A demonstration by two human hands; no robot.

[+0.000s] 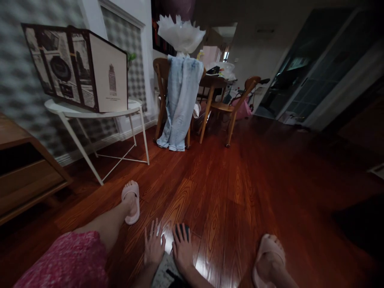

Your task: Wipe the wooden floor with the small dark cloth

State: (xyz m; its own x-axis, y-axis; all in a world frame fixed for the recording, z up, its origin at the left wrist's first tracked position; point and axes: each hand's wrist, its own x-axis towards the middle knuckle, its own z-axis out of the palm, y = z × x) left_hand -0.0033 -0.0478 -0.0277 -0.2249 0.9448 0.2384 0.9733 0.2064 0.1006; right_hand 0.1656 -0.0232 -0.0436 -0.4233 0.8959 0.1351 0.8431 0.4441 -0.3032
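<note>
While the left hand (154, 246) and right hand (182, 247) spread their fingers, each grip unclosed, one dark object (187, 230) shows beside the right hand, near, against the wooden floor (216, 192).

Floor (222, 192) is glossy wood plank, grain showing, bright reflections. White table (55, 105) and pink slippers (271, 248) look smooth, slippers more matt. Jeans (181, 102) faded denim, shorts (69, 260) speckled cloth, chair (222, 107) smooth wood, white wrap (180, 35) crinkled, paper-like.

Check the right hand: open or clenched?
Open: the right hand has its fingers extended, slightly apart; I cannot tell whether they touch the dark object.
</note>
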